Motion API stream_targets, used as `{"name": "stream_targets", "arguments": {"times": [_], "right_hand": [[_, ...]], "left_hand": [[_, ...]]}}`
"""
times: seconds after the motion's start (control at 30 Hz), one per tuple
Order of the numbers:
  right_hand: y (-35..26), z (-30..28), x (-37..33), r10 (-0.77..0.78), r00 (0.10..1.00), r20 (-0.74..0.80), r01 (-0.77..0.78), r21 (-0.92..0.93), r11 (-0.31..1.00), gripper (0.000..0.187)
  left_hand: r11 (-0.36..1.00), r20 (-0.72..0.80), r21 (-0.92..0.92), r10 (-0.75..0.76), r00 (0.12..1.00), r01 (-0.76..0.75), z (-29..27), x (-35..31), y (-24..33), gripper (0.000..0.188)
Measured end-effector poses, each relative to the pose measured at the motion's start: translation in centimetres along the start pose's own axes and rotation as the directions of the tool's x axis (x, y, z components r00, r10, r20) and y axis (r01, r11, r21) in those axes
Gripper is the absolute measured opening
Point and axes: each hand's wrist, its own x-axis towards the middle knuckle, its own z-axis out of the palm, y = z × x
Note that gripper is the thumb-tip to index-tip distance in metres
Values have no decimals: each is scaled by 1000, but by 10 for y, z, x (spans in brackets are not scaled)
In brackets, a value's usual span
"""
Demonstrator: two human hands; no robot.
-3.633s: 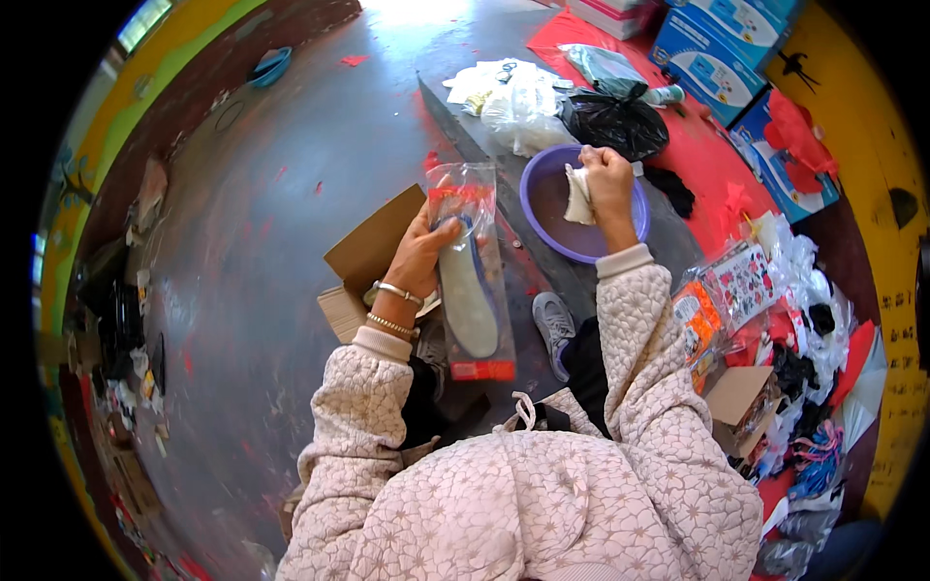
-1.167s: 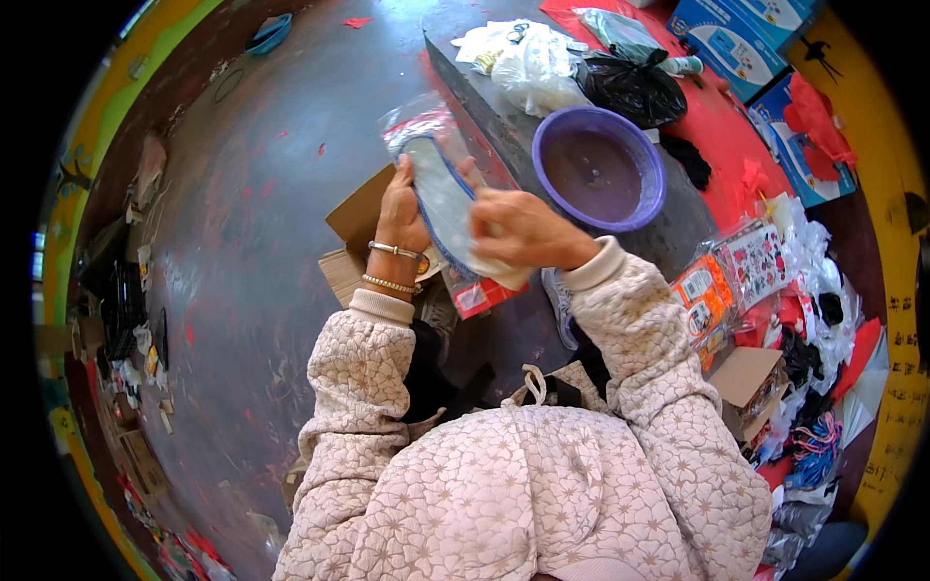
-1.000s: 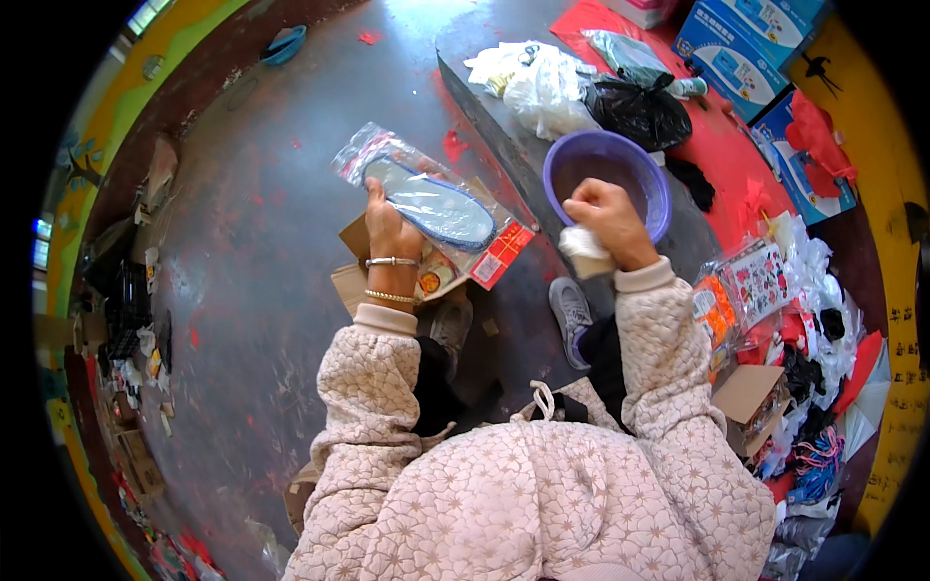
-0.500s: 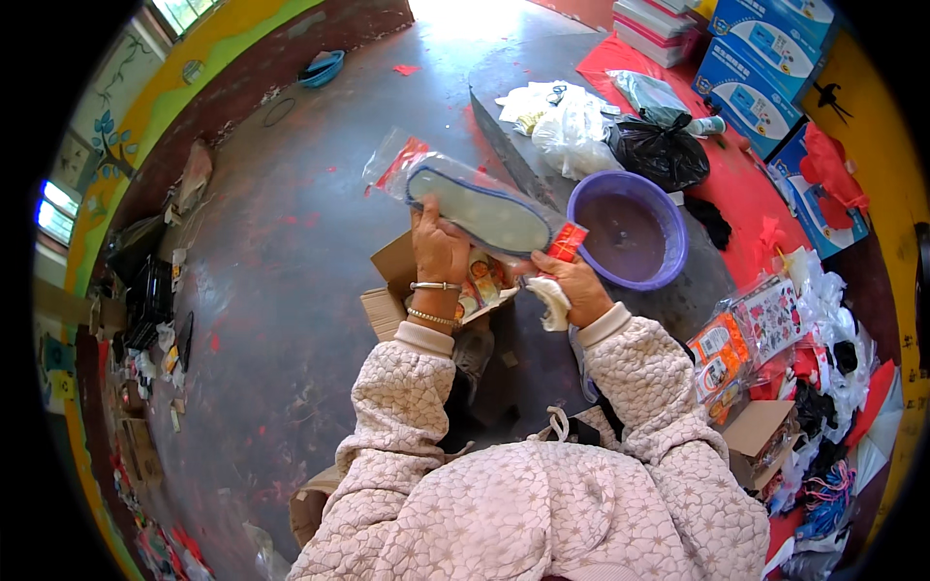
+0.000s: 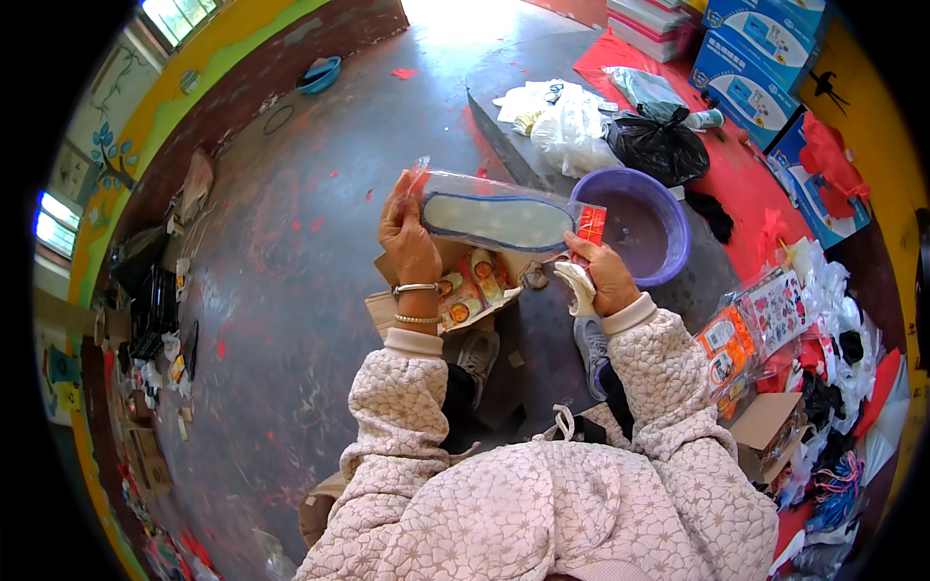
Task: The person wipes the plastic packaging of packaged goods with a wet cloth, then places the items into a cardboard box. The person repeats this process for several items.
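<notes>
A pale insole with a blue edge (image 5: 496,221) lies inside a clear plastic bag, held out level in front of me. My left hand (image 5: 408,237) grips the bag's left end. At its other end, by a red label (image 5: 591,226), my right hand (image 5: 608,276) pinches the bag. A crumpled white cloth or paper (image 5: 576,289) is also tucked in my right hand. Below the bag stands an open cardboard box (image 5: 387,308) with several printed packets (image 5: 477,290) in it, partly hidden by my left wrist.
Just beyond my right hand is a purple basin (image 5: 683,215) of murky water. White and black bags (image 5: 659,147) lie farther back, beside blue boxes (image 5: 744,92). Orange packets (image 5: 727,339) and an open carton (image 5: 765,426) are at my right. My shoes (image 5: 593,353) flank the floor before me.
The bagged insole has turned from a slant to nearly level. My left hand moved left to the bag's end, and my right hand shifted slightly right, uncovering more of the box.
</notes>
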Motion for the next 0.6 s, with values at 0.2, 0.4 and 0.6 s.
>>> {"name": "stream_targets", "arguments": {"times": [0.2,0.4,0.6], "right_hand": [[-5,-14,2,7,996,94,-9,26,1000,21],[-12,-11,1,-61,998,23,61,-20,998,20],[-24,-9,-2,-59,998,23,60,-51,997,19]], "left_hand": [[863,278,448,113,954,-233,6,-11,5,31],[940,476,316,-40,879,-128,19,-20,16,52],[906,422,398,-42,906,-144,5,-12,16,65]]}}
